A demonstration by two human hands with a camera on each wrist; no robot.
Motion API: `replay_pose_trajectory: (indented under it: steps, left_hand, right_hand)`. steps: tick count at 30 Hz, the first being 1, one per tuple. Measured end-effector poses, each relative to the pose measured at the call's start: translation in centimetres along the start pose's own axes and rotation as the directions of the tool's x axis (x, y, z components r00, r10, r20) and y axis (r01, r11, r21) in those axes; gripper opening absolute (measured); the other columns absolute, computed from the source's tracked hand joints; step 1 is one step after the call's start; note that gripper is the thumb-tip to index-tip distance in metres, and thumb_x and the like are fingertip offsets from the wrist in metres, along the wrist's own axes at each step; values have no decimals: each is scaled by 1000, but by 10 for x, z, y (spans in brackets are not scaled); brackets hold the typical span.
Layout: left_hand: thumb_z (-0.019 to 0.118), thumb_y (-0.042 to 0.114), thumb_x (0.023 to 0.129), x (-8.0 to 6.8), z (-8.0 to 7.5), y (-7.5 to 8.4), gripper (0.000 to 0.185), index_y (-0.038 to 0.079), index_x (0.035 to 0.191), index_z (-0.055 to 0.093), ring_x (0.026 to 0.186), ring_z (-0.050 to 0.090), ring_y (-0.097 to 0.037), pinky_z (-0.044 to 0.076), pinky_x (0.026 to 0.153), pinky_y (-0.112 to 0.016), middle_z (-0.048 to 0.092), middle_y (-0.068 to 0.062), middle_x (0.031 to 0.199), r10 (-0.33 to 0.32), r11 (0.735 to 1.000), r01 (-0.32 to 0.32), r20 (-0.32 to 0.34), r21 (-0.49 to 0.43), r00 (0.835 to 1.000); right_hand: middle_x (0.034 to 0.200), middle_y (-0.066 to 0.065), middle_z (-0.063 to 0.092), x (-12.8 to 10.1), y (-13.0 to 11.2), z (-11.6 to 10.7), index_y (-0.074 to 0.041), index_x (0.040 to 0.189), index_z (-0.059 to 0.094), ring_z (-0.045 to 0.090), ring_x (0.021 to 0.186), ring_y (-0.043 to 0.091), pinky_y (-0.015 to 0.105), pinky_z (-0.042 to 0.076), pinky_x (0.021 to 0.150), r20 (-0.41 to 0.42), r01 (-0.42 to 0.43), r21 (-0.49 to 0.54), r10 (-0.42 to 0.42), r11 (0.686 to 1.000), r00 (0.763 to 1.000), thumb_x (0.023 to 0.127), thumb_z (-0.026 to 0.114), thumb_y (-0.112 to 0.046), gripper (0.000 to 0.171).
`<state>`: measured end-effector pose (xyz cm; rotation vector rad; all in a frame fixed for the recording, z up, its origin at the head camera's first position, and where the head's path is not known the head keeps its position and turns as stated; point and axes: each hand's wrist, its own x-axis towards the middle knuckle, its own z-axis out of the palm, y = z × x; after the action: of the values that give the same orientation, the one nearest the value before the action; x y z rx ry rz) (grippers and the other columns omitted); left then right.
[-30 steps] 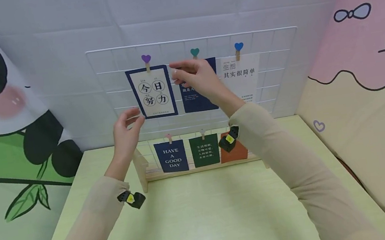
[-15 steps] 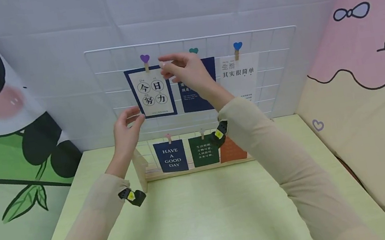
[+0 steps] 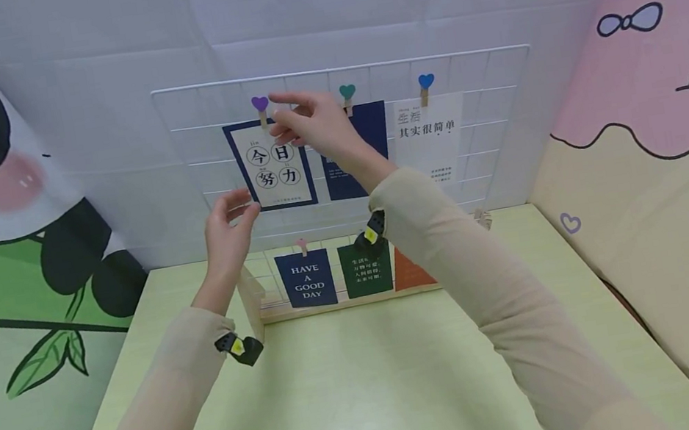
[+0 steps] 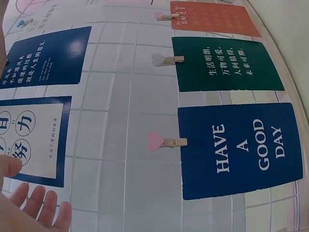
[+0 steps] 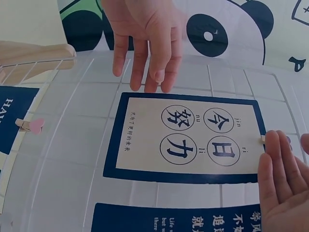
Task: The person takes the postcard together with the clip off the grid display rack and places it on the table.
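A white card with a dark blue border (image 3: 275,179) hangs on a white wire grid (image 3: 502,106), held by a wooden clip with a purple heart (image 3: 259,103). By the card's lower left edge is my left hand (image 3: 226,238), fingers loosely extended and pinching nothing; in the right wrist view the fingertips (image 5: 165,88) end close to its edge. My right hand (image 3: 327,132) is at the card's top right, fingers relaxed next to the purple clip. It partly covers a dark blue card (image 3: 372,129) under a green heart clip (image 3: 348,92).
A white card (image 3: 433,138) hangs from a blue heart clip (image 3: 426,81). Lower down hang a HAVE A GOOD DAY card (image 3: 306,280), a green card (image 3: 367,278) and an orange card (image 3: 412,272). A wooden base (image 3: 351,304) stands on the pale table (image 3: 370,389).
My right hand has moved left and slightly up, from the middle dark blue card to beside the purple heart clip. My left hand has stayed almost still.
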<state>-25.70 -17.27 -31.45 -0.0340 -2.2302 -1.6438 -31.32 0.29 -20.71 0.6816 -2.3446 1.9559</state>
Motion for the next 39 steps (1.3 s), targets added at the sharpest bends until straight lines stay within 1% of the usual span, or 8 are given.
replay_pose_trajectory:
  steps: [5,11,15,18,22,24,35,39]
  left_hand:
    - [54,19,88,1,1,-3,37,2,120,45,106,46,-20,39,89,-30,51,-10,116,-2,1000,2,-6,0,1000]
    - [54,16,89,2,3,-6,35,3,120,45,105,46,-19,39,89,-30,51,-11,114,-13,1000,13,-13,-6,1000]
    - [54,15,89,2,4,-6,33,4,119,45,104,46,-19,39,88,-30,51,-10,112,-26,1000,26,-20,0,999]
    - [53,16,89,2,5,-5,32,4,118,46,103,46,-20,40,87,-30,51,-10,110,-25,1000,25,-23,6,999]
    - [53,14,89,3,6,-5,30,3,116,48,100,47,-20,43,84,-29,50,-10,107,-24,1000,24,-27,2,999]
    - [53,13,89,3,7,-5,29,3,115,49,98,47,-20,44,82,-27,50,-10,106,-28,1000,28,-29,-2,999]
    - [53,12,88,5,9,-4,23,0,108,53,87,48,-16,45,77,-24,50,-7,97,-32,999,33,-50,9,998]
    - [53,13,89,6,9,-4,22,-1,106,54,86,49,-16,46,76,-24,50,-7,96,-38,999,39,-47,15,998]
  right_hand:
    - [84,8,64,-10,-15,6,-16,128,46,61,76,17,23,48,72,4,2,10,-2,1000,1000,89,53,-22,40]
    - [83,8,63,-9,-18,11,-15,131,41,61,75,17,22,48,71,18,-18,15,18,1000,1000,90,51,-24,43]
    - [84,7,63,2,-10,14,-20,131,42,62,75,16,23,48,72,17,-35,1,35,999,999,91,49,-26,41]
    - [86,5,63,19,6,14,-27,128,44,62,76,15,22,48,71,13,-56,7,55,998,998,90,50,-31,38]
    - [86,4,63,41,28,14,-33,124,46,62,75,15,22,49,69,-4,-37,16,37,999,999,87,52,-37,37]
    - [86,5,63,49,36,15,-32,122,48,62,74,16,23,49,68,-20,-21,17,21,1000,1000,86,53,-38,37]
    - [78,4,63,63,40,20,-28,108,60,62,68,16,26,50,60,-140,-21,36,26,999,990,81,61,-34,28]
    - [77,5,63,59,33,21,-25,104,63,61,64,17,25,50,58,-160,-28,50,36,998,986,81,63,-30,24]
